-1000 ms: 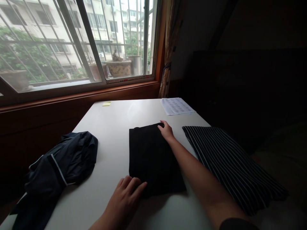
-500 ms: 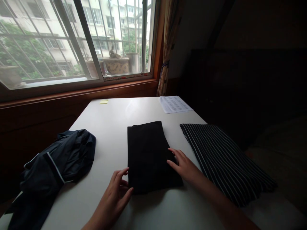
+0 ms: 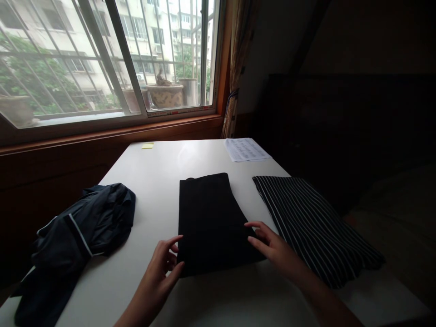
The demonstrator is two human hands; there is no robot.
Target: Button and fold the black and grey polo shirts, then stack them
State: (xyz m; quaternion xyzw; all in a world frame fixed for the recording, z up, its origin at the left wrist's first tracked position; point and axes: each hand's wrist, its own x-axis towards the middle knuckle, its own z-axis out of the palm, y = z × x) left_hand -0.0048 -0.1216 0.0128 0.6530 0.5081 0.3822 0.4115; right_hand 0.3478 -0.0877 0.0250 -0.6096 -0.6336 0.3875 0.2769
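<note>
A folded black garment [image 3: 211,222] lies flat on the white table [image 3: 158,168], right in front of me. Its kind cannot be made out from the folds. At its lower left edge is my left hand [image 3: 163,263], thumb and forefinger apart, the fingertips touching the cloth. My right hand [image 3: 267,240] rests at the lower right edge, its fingers spread over the border of the cloth. Neither hand is closed around the fabric.
A crumpled dark navy garment with light piping [image 3: 85,231] lies at the left and hangs off the edge. Black-and-white striped cloth [image 3: 313,222] lies at the right. Printed sheets [image 3: 247,150] and a yellow sticky note [image 3: 147,146] are near the far edge, below the window.
My right hand has moved down along the right edge of the black garment, and its lower right corner now reaches slightly farther right. My left hand stays at the left edge.
</note>
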